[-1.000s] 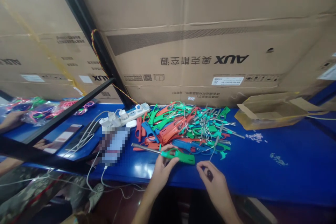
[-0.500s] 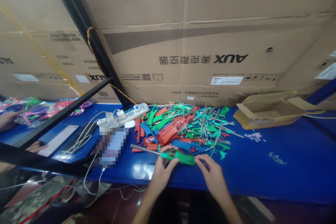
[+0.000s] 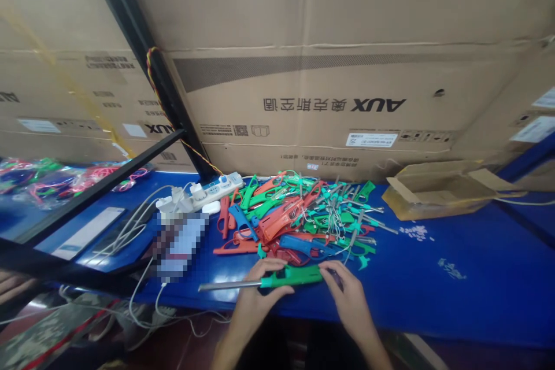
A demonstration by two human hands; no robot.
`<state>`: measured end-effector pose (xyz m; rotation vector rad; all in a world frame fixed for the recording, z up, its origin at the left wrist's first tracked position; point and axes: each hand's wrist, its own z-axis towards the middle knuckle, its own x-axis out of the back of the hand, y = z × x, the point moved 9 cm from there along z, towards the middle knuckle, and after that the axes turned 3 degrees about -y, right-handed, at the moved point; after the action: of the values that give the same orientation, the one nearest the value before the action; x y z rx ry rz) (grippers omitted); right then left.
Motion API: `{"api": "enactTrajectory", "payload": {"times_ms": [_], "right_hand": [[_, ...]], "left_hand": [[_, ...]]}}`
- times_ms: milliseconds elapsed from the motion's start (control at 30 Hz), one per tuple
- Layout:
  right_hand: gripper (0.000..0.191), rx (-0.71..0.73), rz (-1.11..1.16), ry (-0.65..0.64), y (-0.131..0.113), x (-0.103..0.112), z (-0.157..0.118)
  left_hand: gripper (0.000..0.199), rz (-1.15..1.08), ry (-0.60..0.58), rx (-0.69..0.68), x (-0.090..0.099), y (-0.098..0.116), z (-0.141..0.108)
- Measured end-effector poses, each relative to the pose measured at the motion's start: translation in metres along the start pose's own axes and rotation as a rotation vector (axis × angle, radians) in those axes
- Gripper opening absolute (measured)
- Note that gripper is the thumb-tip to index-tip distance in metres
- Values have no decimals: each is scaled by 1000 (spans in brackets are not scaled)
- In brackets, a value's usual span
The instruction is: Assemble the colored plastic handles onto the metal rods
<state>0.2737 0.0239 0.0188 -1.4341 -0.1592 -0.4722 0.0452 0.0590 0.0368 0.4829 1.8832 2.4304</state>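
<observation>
A green long-nosed gas lighter (image 3: 299,275) with a metal barrel lies across my two hands, just above the front of the blue table. My left hand (image 3: 259,289) is closed around it where the turquoise collar meets the handle, and the barrel sticks out to the left. At the right end of the handle, my right hand (image 3: 342,286) pinches with thumb and fingertips. What the right fingertips cover is hidden. Just beyond both hands rises a tangled pile of lighter parts (image 3: 281,222) in red, green and blue, with loose white wires and metal barrels.
An open cardboard box (image 3: 437,191) stands at the right back. Small pale pieces (image 3: 416,233) and clear bits (image 3: 451,269) lie before it. Left of the pile are a power strip (image 3: 217,189), phones (image 3: 89,234) and cables. A black frame post (image 3: 143,58) rises behind; a person's hand shows far left.
The lighter has come nearer to me and its barrel tip has swung down and left. Both my hands still hold it. At the far left, another person's hand has moved off the phone.
</observation>
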Motion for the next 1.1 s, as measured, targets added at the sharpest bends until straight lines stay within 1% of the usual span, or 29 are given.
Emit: {"api": "enactTrajectory", "payload": {"times_ms": [100,167,233,300,367,433,467,533,600,667,733,767,833,900,933,967,1000,1100], "right_hand": [[42,-16,3,15,3,0,0],[45,-45,2,36,6,0,0],[46,-48,-10,46,6,1,0],[45,-20,-24,40,2,0,-1],[44,9,-27,36,-4,1,-2],[43,24,-32,22,-7,0,-3],[42,29,-38,15,-9,-1,-3],[41,41,-52,-2,-11,-3,-4],[39,57,-63,-21,-12,-6,-5],[37,73,-59,-39,-13,-9,-7],[36,82,-50,-57,-14,-11,-9],[36,85,-47,-62,-15,-11,-9],[35,86,-42,-60,-14,-10,-11],[33,82,-32,-46,-13,-8,-11],[32,80,-26,-41,-11,-7,-12],[31,77,-19,-40,-9,-6,-12],[30,75,-15,-39,-7,-5,-13],[28,71,-20,-21,-2,-3,-14]], "left_hand": [[26,13,-18,27,10,-4,1],[25,30,-64,39,12,-5,0],[28,97,-107,59,14,-5,-4],[43,195,-149,92,21,-6,-12],[66,280,-195,119,31,-8,-24],[69,328,-198,99,46,-7,-36],[69,350,-191,83,53,-7,-42],[61,417,-182,71,63,-8,-52],[46,482,-175,108,70,-12,-59],[27,489,-153,180,73,-13,-64],[15,427,-152,221,68,-7,-63],[14,387,-181,212,60,-1,-61],[17,337,-290,147,35,12,-53],[11,343,-306,22,15,25,-41],[9,376,-287,-50,6,29,-34],[12,417,-241,-107,-1,30,-28],[18,452,-221,-153,-9,29,-22],[28,541,-229,-251,-33,19,-11]]}}
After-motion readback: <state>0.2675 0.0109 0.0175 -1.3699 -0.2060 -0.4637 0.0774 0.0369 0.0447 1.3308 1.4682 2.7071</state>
